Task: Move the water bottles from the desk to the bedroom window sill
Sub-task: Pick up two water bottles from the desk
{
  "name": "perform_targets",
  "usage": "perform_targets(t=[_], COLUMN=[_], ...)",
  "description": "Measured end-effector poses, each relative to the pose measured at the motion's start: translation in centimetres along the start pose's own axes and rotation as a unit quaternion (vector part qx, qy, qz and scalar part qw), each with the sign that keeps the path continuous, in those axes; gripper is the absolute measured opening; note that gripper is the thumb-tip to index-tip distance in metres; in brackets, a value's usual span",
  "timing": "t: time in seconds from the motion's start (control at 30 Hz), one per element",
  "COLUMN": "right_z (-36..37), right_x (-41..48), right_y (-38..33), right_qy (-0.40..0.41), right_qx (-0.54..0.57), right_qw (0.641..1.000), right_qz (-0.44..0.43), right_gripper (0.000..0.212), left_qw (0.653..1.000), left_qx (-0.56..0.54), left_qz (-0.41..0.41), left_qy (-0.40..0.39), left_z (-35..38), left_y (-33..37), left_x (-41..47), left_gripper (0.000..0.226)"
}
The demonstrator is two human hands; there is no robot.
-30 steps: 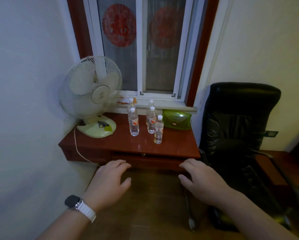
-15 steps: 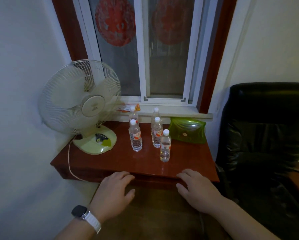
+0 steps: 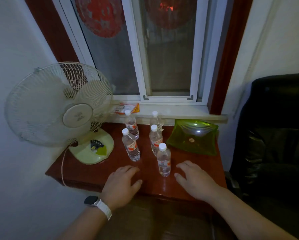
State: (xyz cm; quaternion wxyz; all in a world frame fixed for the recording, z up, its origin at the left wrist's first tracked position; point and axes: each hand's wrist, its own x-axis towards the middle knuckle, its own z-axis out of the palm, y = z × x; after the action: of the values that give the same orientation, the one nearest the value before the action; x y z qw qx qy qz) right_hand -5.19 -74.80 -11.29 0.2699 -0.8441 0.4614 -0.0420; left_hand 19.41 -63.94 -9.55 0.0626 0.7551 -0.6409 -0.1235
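Left hand point(image 3: 121, 184) palm down over the front part of the table point(image 3: 93, 172), fingers relaxed and slightly spread, holding nothing; watch point(image 3: 91, 200) on a pale strap at its wrist. Right hand point(image 3: 195, 181) likewise palm down, loosely open and empty, its thumb side just beside the nearest bottle point(image 3: 164, 160) but apart from it. Contact with the tabletop not discernible for either hand.

Nearest bottle upright between the two hands, closer to the right one. Four more bottles upright behind it, all on the table, each white-capped with a red-and-white label:
- left bottle point(image 3: 131, 148), ahead of the left hand
- middle bottle point(image 3: 156, 139), just behind the nearest one
- rear-left bottle point(image 3: 131, 124) and rear-right bottle point(image 3: 155, 119), close under the sill point(image 3: 179, 110)

Orange-red packet point(image 3: 126, 108) flat on the sill's left end. Green dish point(image 3: 193, 137) on the table to the right of the bottles, its far edge below the sill. Fan point(image 3: 58, 104) on the table's left end, cord hanging over the front edge. White-framed window point(image 3: 162, 49) above the sill, red paper cutouts point(image 3: 100, 14) on the glass. Black chair point(image 3: 275, 135) to the right of the table.
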Motion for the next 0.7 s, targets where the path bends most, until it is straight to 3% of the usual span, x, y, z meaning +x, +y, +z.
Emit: perform_targets(t=[0.3,0.4,0.57,0.7], right_z=[3.5,5.5,8.8,10.9], right_x=[5.5,7.5,10.4,12.5], right_y=[1.9,2.1,1.9,2.1], right_qy=[-0.046,-0.036,0.014,0.077], right_qx=[0.118,0.168,0.239,0.318], right_qw=[0.986,0.97,0.945,0.915], right_qz=[0.111,0.17,0.222,0.236], right_gripper=[0.053,0.066,0.105,0.111], left_qw=[0.988,0.978,0.954,0.942], left_qx=[-0.137,-0.185,-0.265,-0.294], left_qz=[-0.045,-0.059,-0.077,-0.073], left_qy=[-0.057,-0.072,-0.116,-0.147], left_z=[4.2,5.5,7.6,8.9], left_y=[-1.7,-3.2,-5.6,-7.4], left_x=[7.4,9.9,13.1,15.1], left_gripper=[0.062,0.06,0.058,0.054])
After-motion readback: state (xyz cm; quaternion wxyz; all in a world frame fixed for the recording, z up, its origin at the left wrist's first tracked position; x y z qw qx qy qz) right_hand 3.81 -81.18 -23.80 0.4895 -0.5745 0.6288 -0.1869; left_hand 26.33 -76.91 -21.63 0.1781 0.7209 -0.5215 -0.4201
